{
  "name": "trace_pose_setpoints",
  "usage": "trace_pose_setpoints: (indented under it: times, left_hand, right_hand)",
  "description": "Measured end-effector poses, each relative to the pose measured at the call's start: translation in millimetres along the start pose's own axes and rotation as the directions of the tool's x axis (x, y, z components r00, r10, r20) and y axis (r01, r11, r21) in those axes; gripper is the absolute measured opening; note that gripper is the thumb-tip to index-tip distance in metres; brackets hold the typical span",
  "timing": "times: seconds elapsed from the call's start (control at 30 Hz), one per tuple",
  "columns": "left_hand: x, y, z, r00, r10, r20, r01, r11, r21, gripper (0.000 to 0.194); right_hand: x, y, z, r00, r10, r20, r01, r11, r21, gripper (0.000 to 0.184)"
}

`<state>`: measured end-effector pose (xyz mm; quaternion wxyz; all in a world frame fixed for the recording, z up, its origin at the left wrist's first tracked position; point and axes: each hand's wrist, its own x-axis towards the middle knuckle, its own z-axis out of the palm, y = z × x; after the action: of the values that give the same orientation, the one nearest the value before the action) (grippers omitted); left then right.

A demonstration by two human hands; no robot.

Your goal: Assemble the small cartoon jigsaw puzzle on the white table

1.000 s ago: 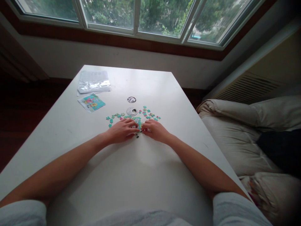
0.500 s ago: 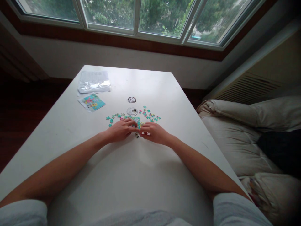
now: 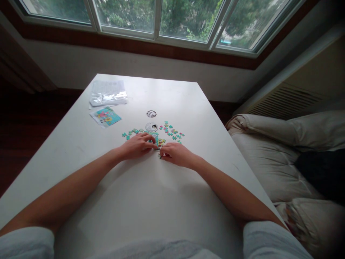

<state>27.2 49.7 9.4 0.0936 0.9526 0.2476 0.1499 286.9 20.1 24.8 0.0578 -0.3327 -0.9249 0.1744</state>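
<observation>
Small jigsaw puzzle pieces [image 3: 172, 133], mostly green with some pink and yellow, lie loose beyond my right hand. More of them curve around the far side of my left hand [image 3: 138, 145], which rests with its fingers stretched over a joined part of the puzzle [image 3: 161, 141]. That joined part is partly hidden under the fingers. Close beside it, my right hand [image 3: 176, 154] is closed, thumb and fingertips pinching a small dark-and-light puzzle piece [image 3: 160, 156] just at the near edge of the puzzle.
Two round, shiny picture discs [image 3: 151, 127] lie past the pieces on the white table [image 3: 151, 201]. At the left are a colourful picture card [image 3: 107, 116] in a clear sleeve and a plastic bag with papers [image 3: 108, 92]. A beige sofa [image 3: 258, 154] stands right of the table.
My right hand has drawn slightly toward me, and the small piece near the fingertips has shifted right into its pinch. My left hand has slid slightly away, showing more yellow puzzle.
</observation>
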Motion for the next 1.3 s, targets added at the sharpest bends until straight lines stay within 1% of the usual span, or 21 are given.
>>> trace_pose_setpoints:
  times: [0.07,0.17,0.33,0.43,0.53,0.6,0.7,0.87,1.1,1.3]
  left_hand:
    - [0.0,0.3,-0.1,1.0,0.002,0.008,-0.002,1.0,0.015,0.031]
    - [0.0,0.9,0.3,1.0,0.001,0.016,-0.002,0.999,0.039,0.03]
    - [0.7,3.2,3.1,1.0,0.014,-0.015,-0.014,0.999,0.038,0.03]
    - [0.9,4.6,4.4,1.0,0.028,-0.011,-0.028,0.999,0.017,0.029]
    - [0.7,5.3,5.1,0.999,0.035,0.001,-0.035,0.999,0.014,0.032]
    - [0.5,5.4,5.5,0.999,0.039,0.005,-0.039,0.999,0.036,0.035]
    - [0.4,5.4,6.0,0.999,0.05,0.012,-0.05,0.996,0.071,0.037]
    - [0.9,6.5,5.3,0.998,0.048,0.028,-0.05,0.995,0.09,0.036]
    - [0.9,7.0,6.9,0.999,0.05,0.013,-0.051,0.996,0.073,0.036]
    - [1.1,6.6,7.1,0.998,0.056,0.013,-0.056,0.996,0.07,0.036]
  right_hand:
    - [-0.7,1.9,-3.1,0.999,0.046,0.018,-0.046,0.999,0.004,0.006]
    - [-0.7,7.0,-3.4,0.996,0.091,0.008,-0.091,0.996,0.001,0.005]
    - [-0.1,14.5,2.3,0.992,0.12,-0.04,-0.121,0.992,-0.033,0.004]
    - [-0.5,17.4,4.0,0.989,0.127,-0.075,-0.131,0.99,-0.046,0.005]
    - [-0.8,19.3,4.1,0.986,0.135,-0.1,-0.138,0.99,-0.023,0.013]
    - [-0.7,19.8,3.4,0.986,0.136,-0.101,-0.138,0.99,-0.011,0.016]
    - [-0.5,19.1,1.0,0.985,0.152,-0.083,-0.152,0.988,0.002,0.013]
    - [-1.4,19.3,-0.6,0.959,0.262,-0.108,-0.265,0.964,-0.019,0.014]
    - [-1.5,23.5,4.0,0.924,0.35,-0.151,-0.357,0.934,-0.021,0.023]
    - [-0.8,20.4,4.1,0.912,0.375,-0.167,-0.384,0.923,-0.025,0.014]
